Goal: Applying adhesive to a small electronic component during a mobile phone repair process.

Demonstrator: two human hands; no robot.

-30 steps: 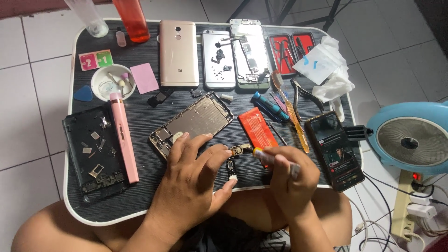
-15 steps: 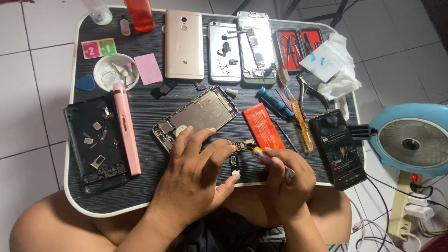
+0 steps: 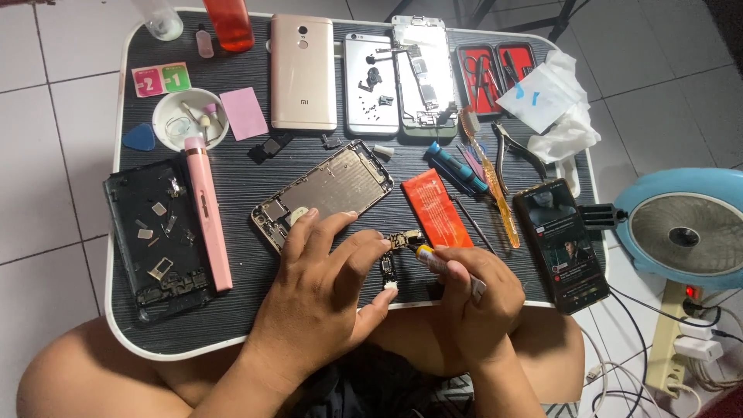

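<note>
My left hand [image 3: 325, 290] rests on the dark table [image 3: 232, 310], its fingertips pinning a small circuit board with a flex cable [image 3: 395, 251] near the front edge. My right hand [image 3: 476, 298] grips a slim screwdriver [image 3: 435, 261] with a yellow collar, its tip touching that small board. Just behind my left fingers lies an opened gold phone frame [image 3: 325, 190]. An orange-red battery [image 3: 437, 207] lies right of the frame, beside my right hand.
On the table: a black phone housing [image 3: 155, 240], a pink pen-shaped tool [image 3: 207, 213], a white dish [image 3: 190, 116], a gold phone back [image 3: 303, 70], two opened silver phones, a red tool case [image 3: 487, 70], screwdrivers, pliers, and a lit phone [image 3: 561, 244]. A blue fan [image 3: 685, 232] stands at right.
The view has shifted slightly, so the table sits a little lower in frame. Both hands stay at the small board with the screwdriver tip on it.
</note>
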